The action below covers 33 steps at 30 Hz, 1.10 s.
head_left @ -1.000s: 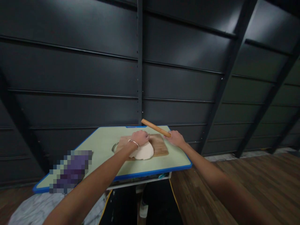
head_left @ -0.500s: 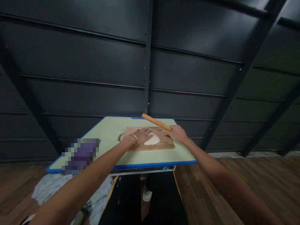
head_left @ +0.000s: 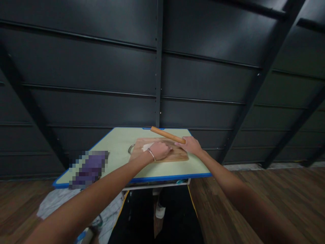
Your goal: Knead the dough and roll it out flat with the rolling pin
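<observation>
My right hand [head_left: 191, 145] is wrapped round one end of a wooden rolling pin [head_left: 167, 134]. The pin slants up to the left, its far end raised above the back of the board. My left hand [head_left: 161, 150], with a bracelet at the wrist, lies over a flat piece of white dough [head_left: 147, 146]. Its fingers are curled in at the dough's right side, closed on it, and the hand hides most of the dough. Beneath is a wooden cutting board [head_left: 179, 156] with a metal ring handle [head_left: 131, 148] at its left end.
A pale green table with a blue rim [head_left: 172, 178] carries the board. On its left side lies a purple item [head_left: 92, 167], blurred out. Behind stands a dark panelled wall [head_left: 203, 81]. A patterned cloth [head_left: 56, 203] hangs low at the left, above wooden flooring.
My left hand has moved right across the dough, its fingers going from flat to curled. The dough's visible part is now at the left. The rolling pin has dipped slightly.
</observation>
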{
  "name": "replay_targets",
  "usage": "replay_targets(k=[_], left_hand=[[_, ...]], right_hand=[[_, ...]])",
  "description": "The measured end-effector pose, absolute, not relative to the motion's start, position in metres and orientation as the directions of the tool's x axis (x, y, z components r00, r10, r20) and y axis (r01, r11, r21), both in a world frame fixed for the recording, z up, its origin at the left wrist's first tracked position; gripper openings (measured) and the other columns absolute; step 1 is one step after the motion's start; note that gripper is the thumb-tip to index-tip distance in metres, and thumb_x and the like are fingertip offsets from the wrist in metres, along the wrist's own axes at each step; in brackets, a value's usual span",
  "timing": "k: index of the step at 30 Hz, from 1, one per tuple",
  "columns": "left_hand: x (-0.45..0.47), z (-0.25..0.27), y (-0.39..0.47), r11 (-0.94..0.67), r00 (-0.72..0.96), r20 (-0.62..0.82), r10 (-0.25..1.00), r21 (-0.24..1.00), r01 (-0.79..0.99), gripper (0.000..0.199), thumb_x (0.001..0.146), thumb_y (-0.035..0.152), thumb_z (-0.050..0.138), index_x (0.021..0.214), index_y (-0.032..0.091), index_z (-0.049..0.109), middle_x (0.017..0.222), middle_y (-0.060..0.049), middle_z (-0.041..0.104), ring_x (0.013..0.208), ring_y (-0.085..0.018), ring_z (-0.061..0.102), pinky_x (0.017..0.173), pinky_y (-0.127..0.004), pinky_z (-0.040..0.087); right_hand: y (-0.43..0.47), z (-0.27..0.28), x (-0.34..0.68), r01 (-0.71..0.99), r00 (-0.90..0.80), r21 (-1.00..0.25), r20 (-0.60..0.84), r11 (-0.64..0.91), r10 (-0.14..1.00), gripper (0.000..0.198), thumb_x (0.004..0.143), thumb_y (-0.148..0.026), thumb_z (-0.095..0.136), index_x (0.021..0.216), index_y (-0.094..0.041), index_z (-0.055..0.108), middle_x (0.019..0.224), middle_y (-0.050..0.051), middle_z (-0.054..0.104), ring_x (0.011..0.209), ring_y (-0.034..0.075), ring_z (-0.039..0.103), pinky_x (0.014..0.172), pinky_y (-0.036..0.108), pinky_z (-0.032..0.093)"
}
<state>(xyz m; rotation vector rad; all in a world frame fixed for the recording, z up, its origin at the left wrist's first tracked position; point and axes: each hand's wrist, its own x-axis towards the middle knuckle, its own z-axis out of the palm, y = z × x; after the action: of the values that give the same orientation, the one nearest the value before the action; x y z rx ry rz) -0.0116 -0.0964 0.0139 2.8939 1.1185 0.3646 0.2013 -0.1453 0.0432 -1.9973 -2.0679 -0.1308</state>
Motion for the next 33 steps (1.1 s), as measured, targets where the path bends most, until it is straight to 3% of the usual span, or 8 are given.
replay_targets(k=[6, 11, 14, 16, 19, 22, 28, 33], left_hand=[[0.003, 0.021, -0.106, -0.605, 0.588, 0.233, 0.774, 0.001, 0.796, 0.035, 0.099, 0.029, 0.045, 0.109, 0.013, 0.074, 0.107, -0.021, 0.074, 0.101, -0.031, 0.071, 0.095, -0.043, 0.051], [0.033, 0.018, -0.114, -0.500, 0.485, 0.171, 0.858, 0.054, 0.864, 0.046, 0.103, 0.028, 0.031, 0.119, 0.011, 0.071, 0.116, -0.024, 0.072, 0.109, -0.033, 0.069, 0.095, -0.048, 0.051], [0.041, 0.001, -0.114, -0.593, 0.578, 0.147, 0.802, 0.090, 0.800, 0.059, 0.103, 0.049, 0.030, 0.148, 0.017, 0.052, 0.152, -0.020, 0.052, 0.142, -0.037, 0.046, 0.112, -0.060, 0.036], [0.035, -0.008, -0.111, -0.659, 0.648, 0.123, 0.752, 0.095, 0.746, 0.064, 0.103, 0.057, 0.023, 0.154, 0.024, 0.045, 0.162, -0.013, 0.040, 0.150, -0.036, 0.034, 0.117, -0.063, 0.027], [0.009, -0.010, -0.104, -0.726, 0.719, 0.096, 0.688, 0.098, 0.681, 0.061, 0.103, 0.057, 0.023, 0.153, 0.030, 0.047, 0.162, -0.006, 0.041, 0.150, -0.031, 0.035, 0.121, -0.054, 0.025], [-0.023, 0.001, -0.101, -0.746, 0.723, 0.192, 0.664, 0.095, 0.660, 0.061, 0.104, 0.056, 0.027, 0.151, 0.025, 0.049, 0.158, -0.008, 0.047, 0.148, -0.025, 0.040, 0.122, -0.041, 0.025], [-0.068, 0.024, -0.096, -0.696, 0.691, 0.151, 0.707, -0.025, 0.718, 0.065, 0.096, 0.068, 0.041, 0.138, 0.024, 0.064, 0.147, -0.014, 0.059, 0.133, -0.033, 0.056, 0.113, -0.044, 0.038], [-0.095, 0.019, -0.087, -0.741, 0.735, 0.112, 0.669, 0.035, 0.670, 0.067, 0.102, 0.061, 0.032, 0.152, 0.021, 0.049, 0.162, -0.013, 0.041, 0.149, -0.026, 0.037, 0.122, -0.039, 0.026]], right_hand=[[-0.146, 0.042, 0.205, 0.985, 0.007, -0.170, 0.274, 0.041, 0.962, 0.060, 0.094, -0.074, 0.048, 0.101, -0.020, 0.073, 0.104, 0.013, 0.077, 0.096, 0.026, 0.072, 0.073, 0.027, 0.047], [-0.143, 0.044, 0.200, 0.976, 0.090, -0.217, 0.290, -0.026, 0.953, 0.061, 0.092, -0.075, 0.050, 0.104, -0.020, 0.072, 0.106, 0.014, 0.076, 0.096, 0.027, 0.072, 0.071, 0.027, 0.045], [-0.147, 0.046, 0.197, 0.968, 0.083, -0.249, 0.300, -0.006, 0.950, 0.059, 0.097, -0.071, 0.045, 0.103, -0.019, 0.071, 0.103, 0.012, 0.077, 0.092, 0.024, 0.072, 0.068, 0.025, 0.043], [-0.151, 0.047, 0.195, 0.972, 0.053, -0.236, 0.307, 0.022, 0.950, 0.059, 0.098, -0.071, 0.043, 0.101, -0.019, 0.071, 0.102, 0.012, 0.077, 0.091, 0.023, 0.071, 0.068, 0.025, 0.042], [-0.156, 0.048, 0.193, 0.982, 0.031, -0.186, 0.298, 0.026, 0.954, 0.061, 0.097, -0.073, 0.042, 0.097, -0.019, 0.071, 0.101, 0.012, 0.077, 0.091, 0.023, 0.071, 0.068, 0.025, 0.041], [-0.158, 0.048, 0.190, 0.985, 0.003, -0.164, 0.294, 0.047, 0.956, 0.065, 0.095, -0.077, 0.042, 0.096, -0.019, 0.071, 0.102, 0.012, 0.077, 0.092, 0.024, 0.071, 0.068, 0.026, 0.041], [-0.152, 0.050, 0.182, 0.982, -0.008, -0.178, 0.276, 0.059, 0.961, 0.070, 0.095, -0.080, 0.036, 0.101, -0.020, 0.072, 0.105, 0.012, 0.076, 0.094, 0.025, 0.070, 0.071, 0.026, 0.044], [-0.143, 0.050, 0.176, 0.985, -0.066, -0.134, 0.283, 0.108, 0.957, 0.073, 0.094, -0.080, 0.035, 0.108, -0.019, 0.072, 0.109, 0.013, 0.075, 0.102, 0.026, 0.069, 0.081, 0.027, 0.045]])
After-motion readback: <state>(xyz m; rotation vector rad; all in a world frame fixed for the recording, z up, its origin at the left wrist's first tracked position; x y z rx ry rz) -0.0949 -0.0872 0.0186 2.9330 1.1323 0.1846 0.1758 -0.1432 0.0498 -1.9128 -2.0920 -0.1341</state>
